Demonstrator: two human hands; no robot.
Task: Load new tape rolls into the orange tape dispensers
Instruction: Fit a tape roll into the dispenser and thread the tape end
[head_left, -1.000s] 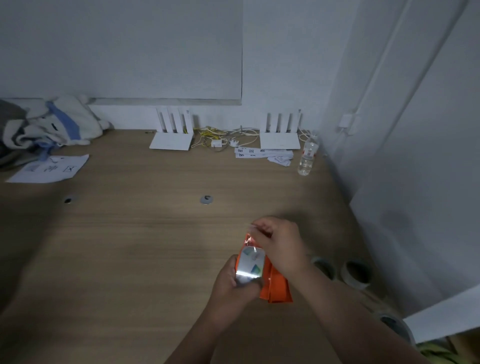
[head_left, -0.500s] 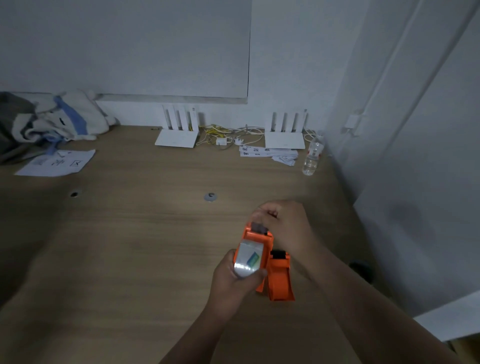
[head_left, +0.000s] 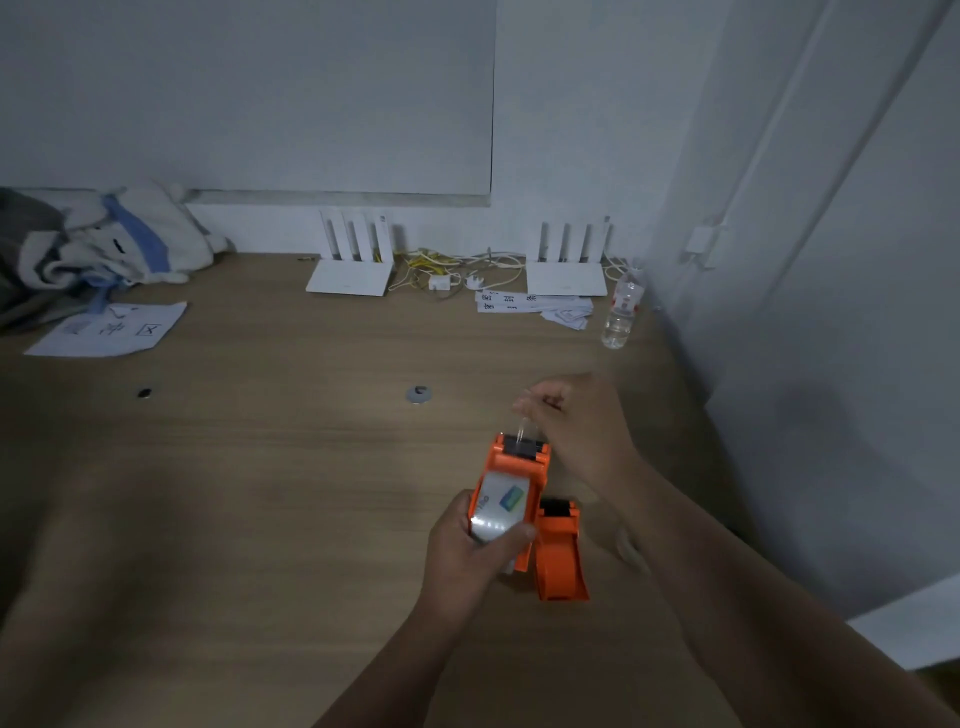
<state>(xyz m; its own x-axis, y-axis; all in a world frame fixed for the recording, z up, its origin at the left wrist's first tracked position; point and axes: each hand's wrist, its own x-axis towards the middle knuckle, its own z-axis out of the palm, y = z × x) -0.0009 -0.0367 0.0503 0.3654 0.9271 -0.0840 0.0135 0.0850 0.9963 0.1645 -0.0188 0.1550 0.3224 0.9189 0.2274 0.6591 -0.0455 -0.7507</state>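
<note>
My left hand (head_left: 470, 556) grips an orange tape dispenser (head_left: 519, 460) with a clear tape roll (head_left: 498, 506) seated in it, held above the wooden table (head_left: 260, 493). My right hand (head_left: 576, 421) pinches the loose end of the clear tape (head_left: 522, 428), which runs up from the dispenser's black front end. A second orange dispenser (head_left: 558, 556) lies on the table just right of the held one, with no roll visible in it.
At the back wall stand two white routers (head_left: 349, 275) (head_left: 567, 278) with tangled cables between them, paper slips (head_left: 530, 304) and a water bottle (head_left: 621, 312). A printed sheet (head_left: 109, 330) and bundled cloth (head_left: 104, 244) lie far left. A white wall closes the right side.
My right hand has lifted away from the dispenser's front, drawing the tape end up and out. The view has shifted, so the spare rolls at the right are out of frame.
</note>
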